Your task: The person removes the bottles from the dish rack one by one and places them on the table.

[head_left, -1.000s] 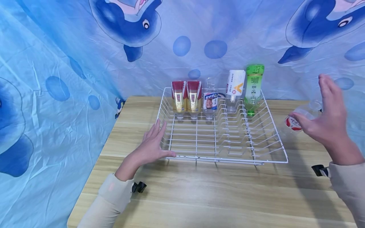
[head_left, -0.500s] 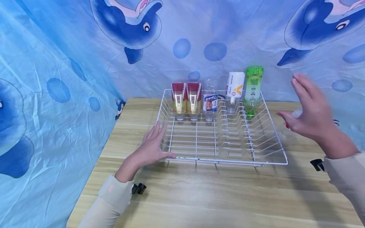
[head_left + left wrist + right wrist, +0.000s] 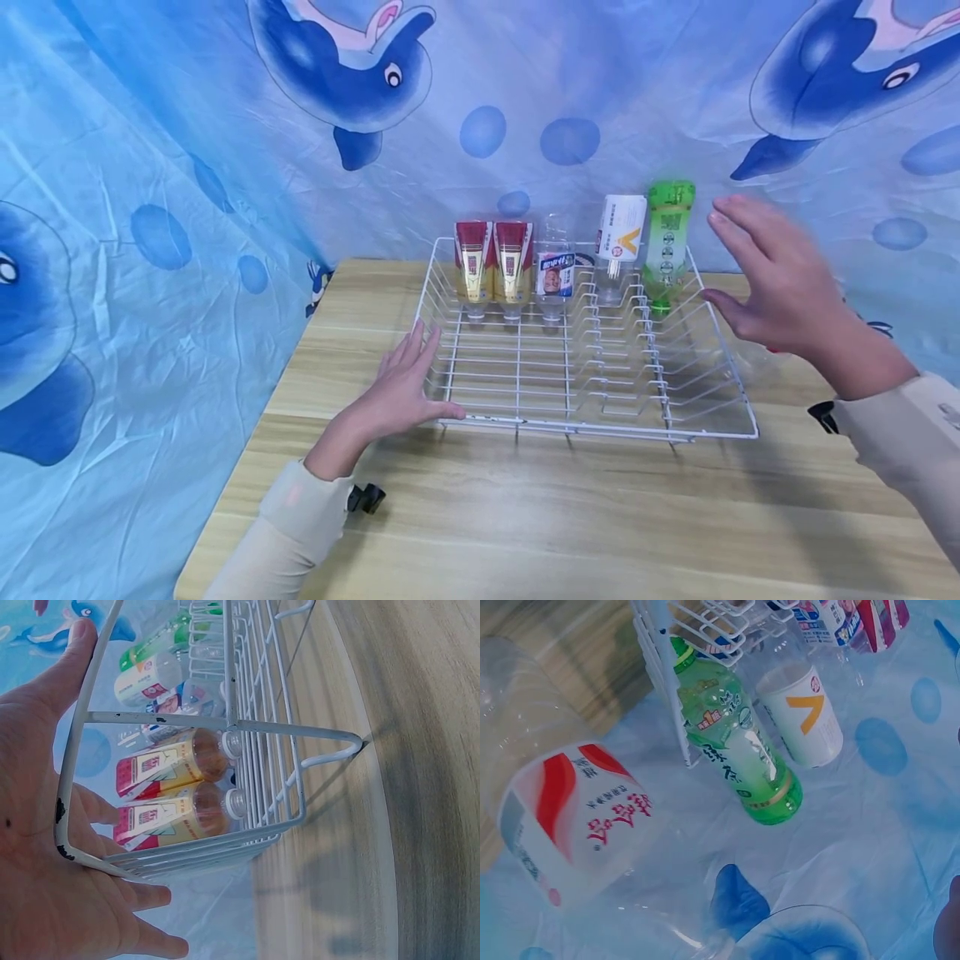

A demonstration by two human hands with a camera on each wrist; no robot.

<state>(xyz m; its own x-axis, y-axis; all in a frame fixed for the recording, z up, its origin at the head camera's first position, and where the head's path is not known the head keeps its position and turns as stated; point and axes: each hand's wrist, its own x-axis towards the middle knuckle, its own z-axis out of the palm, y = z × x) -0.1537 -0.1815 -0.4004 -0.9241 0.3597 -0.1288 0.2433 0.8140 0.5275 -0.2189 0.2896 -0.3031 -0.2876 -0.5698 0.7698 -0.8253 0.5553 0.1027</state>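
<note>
My left hand (image 3: 393, 392) rests on the left front corner of a white wire dish rack (image 3: 157, 718), fingers spread outside it and thumb along the rim. Over the rack's right back side hovers my right hand (image 3: 787, 292), fingers straight, thumb apart, holding nothing. It is nearest to an upside-down green tea bottle (image 3: 670, 229). Beside that stands a bottle with a white, yellow-marked label (image 3: 622, 229), also cap down. Farther left are a clear bottle with a blue label (image 3: 555, 275) and two red-and-yellow labelled bottles (image 3: 474, 267), inverted along the back.
A large clear bottle with a red-and-white label (image 3: 577, 817) stands right of the rack, mostly hidden behind my right hand in the head view. A wood-grain table (image 3: 510, 517) lies below. Blue dolphin-print sheeting (image 3: 195, 333) hangs behind and to the left.
My right hand has moved left, from beside the red-and-white labelled bottle to close by the green tea bottle. My left hand stays on the rack corner.
</note>
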